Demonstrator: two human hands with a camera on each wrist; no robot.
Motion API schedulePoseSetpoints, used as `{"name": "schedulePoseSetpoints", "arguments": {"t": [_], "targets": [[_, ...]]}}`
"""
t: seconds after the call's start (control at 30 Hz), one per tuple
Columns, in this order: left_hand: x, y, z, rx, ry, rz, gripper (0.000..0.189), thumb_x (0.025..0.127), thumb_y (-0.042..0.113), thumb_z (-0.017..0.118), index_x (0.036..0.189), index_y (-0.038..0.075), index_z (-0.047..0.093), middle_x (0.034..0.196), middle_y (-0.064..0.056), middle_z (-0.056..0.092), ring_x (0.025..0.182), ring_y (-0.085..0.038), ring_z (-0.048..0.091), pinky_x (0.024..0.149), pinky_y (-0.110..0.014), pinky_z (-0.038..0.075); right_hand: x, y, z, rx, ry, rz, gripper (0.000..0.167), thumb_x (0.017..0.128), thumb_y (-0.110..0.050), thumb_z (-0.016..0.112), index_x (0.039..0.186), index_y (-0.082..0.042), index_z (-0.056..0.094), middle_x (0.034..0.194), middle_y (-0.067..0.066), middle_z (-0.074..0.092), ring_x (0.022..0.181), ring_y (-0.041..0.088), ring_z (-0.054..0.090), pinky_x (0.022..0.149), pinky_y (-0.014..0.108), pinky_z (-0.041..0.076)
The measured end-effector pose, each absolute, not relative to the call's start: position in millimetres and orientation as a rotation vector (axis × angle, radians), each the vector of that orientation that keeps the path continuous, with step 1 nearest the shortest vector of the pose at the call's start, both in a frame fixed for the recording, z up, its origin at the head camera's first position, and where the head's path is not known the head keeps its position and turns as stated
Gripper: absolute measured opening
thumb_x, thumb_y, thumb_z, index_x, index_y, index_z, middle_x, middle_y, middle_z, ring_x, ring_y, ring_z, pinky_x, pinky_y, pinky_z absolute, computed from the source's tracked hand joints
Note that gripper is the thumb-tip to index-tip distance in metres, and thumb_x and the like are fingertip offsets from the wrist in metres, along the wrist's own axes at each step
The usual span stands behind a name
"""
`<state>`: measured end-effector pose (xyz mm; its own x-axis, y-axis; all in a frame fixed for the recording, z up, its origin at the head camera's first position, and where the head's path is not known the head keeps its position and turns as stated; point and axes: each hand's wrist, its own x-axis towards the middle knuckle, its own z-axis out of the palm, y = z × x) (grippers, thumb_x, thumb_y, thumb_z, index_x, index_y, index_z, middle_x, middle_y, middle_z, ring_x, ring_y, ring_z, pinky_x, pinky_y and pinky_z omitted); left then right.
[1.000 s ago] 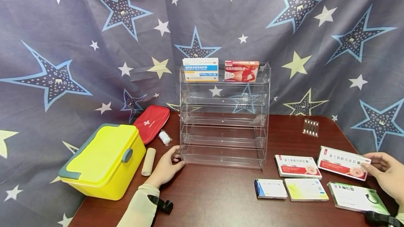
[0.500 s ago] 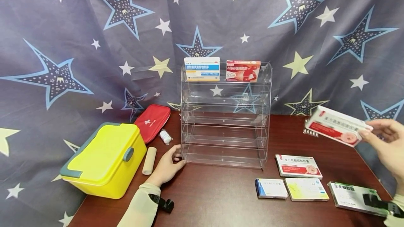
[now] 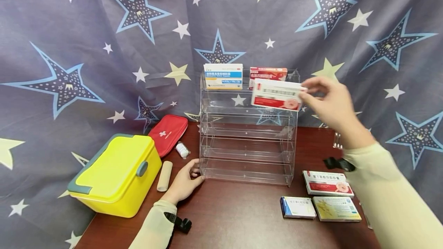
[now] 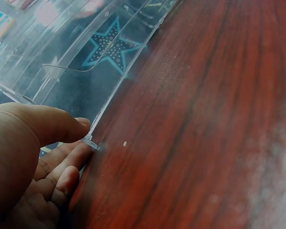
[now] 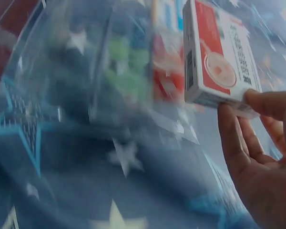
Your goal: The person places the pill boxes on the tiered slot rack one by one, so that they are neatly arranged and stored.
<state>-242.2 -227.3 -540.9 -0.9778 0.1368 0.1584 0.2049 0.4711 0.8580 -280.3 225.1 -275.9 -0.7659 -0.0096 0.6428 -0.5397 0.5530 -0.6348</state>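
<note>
Head: w/ right hand [image 3: 327, 99], pinches flat white-and-red cardboard med. box [image 3: 275, 95] by its 3 o'clock end; has just swung it from approx. 3 o'clock of clear acrylic tiered rack [image 3: 245, 170] to 1–2 o'clock, part-hiding red cardboard carton [image 3: 268, 74]. So: at rack, not yet seated in any tier.

Left wrist: w/ left hand [image 4: 31, 164], curls thumb & fingers round rack's 7 o'clock corner, prob. steadying.

Right wrist: grips box betw. thumb & fingertips; can't tell re rack contact (blur).

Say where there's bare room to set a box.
Free: table in front of the clear rack, between left sleeve and blue-edged box; the rack's lower tiers. Crowded: right, with yellow-white box, lying red-white box, right sleeve; left, with yellow case, red pouch, tan roll.
</note>
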Motion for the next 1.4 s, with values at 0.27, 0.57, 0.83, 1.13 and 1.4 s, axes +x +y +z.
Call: {"name": "schedulePoseSetpoints", "arguments": {"t": [0.27, 0.57, 0.83, 1.13, 1.4], "targets": [[-242.8, -227.8, -543.7, -0.346, -2.624, -1.551, 0.057, 0.088, 0.001, 0.081, 0.140, 0.010, 0.060, 0.116, -0.006, 0.072, 0.106, -0.020, 0.066, 0.092, -0.038, 0.054, -329.0, 146.6, -290.0, 0.453, -2.260, 1.161, 0.017, 0.093, -0.014, 0.081, 0.108, -0.011, 0.075, 0.102, 0.007, 0.075, 0.097, 0.019, 0.072, 0.075, 0.030, 0.051], [-243.1, -229.2, -542.3, -0.329, -2.622, -1.546, 0.058, 0.088, 0.002, 0.082, 0.141, 0.009, 0.059, 0.115, -0.007, 0.071, 0.103, -0.019, 0.066, 0.091, -0.037, 0.054, -342.8, 102.3, -300.8, 0.497, -2.248, 1.235, 0.019, 0.092, -0.011, 0.082, 0.110, -0.010, 0.076, 0.109, 0.006, 0.071, 0.099, 0.020, 0.072, 0.085, 0.040, 0.056], [-242.1, -227.7, -541.5, -0.330, -2.620, -1.550, 0.059, 0.088, 0.002, 0.082, 0.141, 0.009, 0.059, 0.113, -0.006, 0.072, 0.103, -0.018, 0.066, 0.091, -0.037, 0.054, -349.4, 82.1, -309.4, 0.504, -2.207, 1.265, 0.018, 0.092, -0.013, 0.082, 0.110, -0.012, 0.078, 0.108, 0.004, 0.066, 0.098, 0.018, 0.070, 0.091, 0.038, 0.054], [-241.0, -227.6, -540.3, -0.318, -2.627, -1.552, 0.059, 0.088, 0.002, 0.082, 0.141, 0.008, 0.058, 0.112, -0.006, 0.071, 0.101, -0.018, 0.066, 0.090, -0.034, 0.054, -354.7, 72.3, -320.0, 0.490, -2.268, 1.318, 0.018, 0.094, -0.012, 0.080, 0.112, -0.015, 0.078, 0.111, 0.001, 0.068, 0.102, 0.018, 0.070, 0.091, 0.040, 0.057], [-241.4, -228.0, -540.8, -0.337, -2.619, -1.540, 0.058, 0.087, 0.001, 0.082, 0.140, 0.010, 0.060, 0.112, -0.005, 0.072, 0.103, -0.018, 0.066, 0.090, -0.037, 0.055, -356.5, 72.8, -326.4, 0.486, -2.293, 1.308, 0.019, 0.094, -0.012, 0.080, 0.113, -0.014, 0.077, 0.111, 0.002, 0.066, 0.101, 0.018, 0.070, 0.086, 0.037, 0.058]]}}
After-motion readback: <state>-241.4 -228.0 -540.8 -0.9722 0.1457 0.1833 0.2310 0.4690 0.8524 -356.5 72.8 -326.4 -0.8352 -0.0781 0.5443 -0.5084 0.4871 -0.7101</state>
